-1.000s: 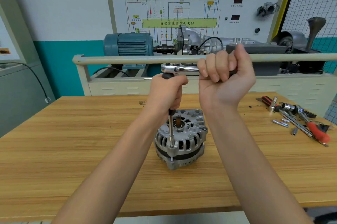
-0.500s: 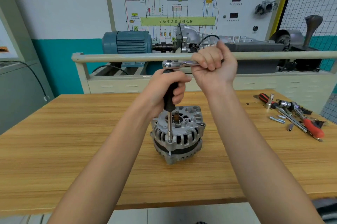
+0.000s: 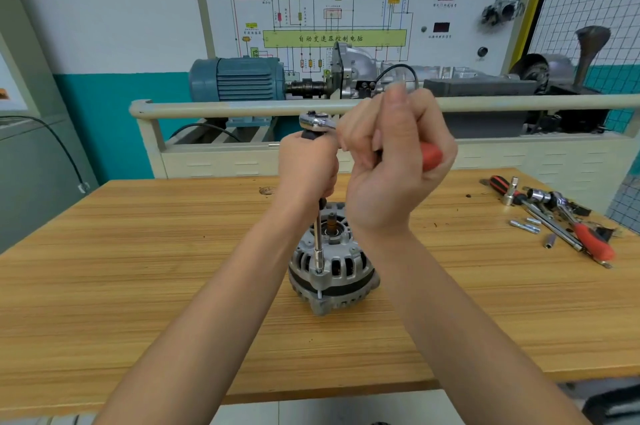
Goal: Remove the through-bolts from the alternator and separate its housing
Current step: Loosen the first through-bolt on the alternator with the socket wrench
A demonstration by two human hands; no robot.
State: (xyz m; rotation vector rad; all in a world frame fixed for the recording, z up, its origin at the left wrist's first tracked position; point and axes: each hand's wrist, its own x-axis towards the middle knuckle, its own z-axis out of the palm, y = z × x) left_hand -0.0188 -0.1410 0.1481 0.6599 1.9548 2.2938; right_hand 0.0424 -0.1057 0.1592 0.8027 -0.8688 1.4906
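Left hand [image 3: 306, 168] grips the upright extension [image 3: 318, 244] above the alternator [image 3: 332, 272]; right hand [image 3: 394, 161] holds the ratchet handle [image 3: 431, 156] level, rightward.

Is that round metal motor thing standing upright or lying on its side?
Upright. The alternator sits flat on the table with its shaft end pointing up, and the extension bar comes down onto its top edge.

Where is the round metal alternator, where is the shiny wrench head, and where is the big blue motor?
alternator [image 3: 341, 265]: head view, on its slotted silver top housing.
ratchet head [image 3: 317, 122]: head view, on the chrome head above the left hand.
blue motor [image 3: 239, 78]: head view, on its ribbed body behind the rail.
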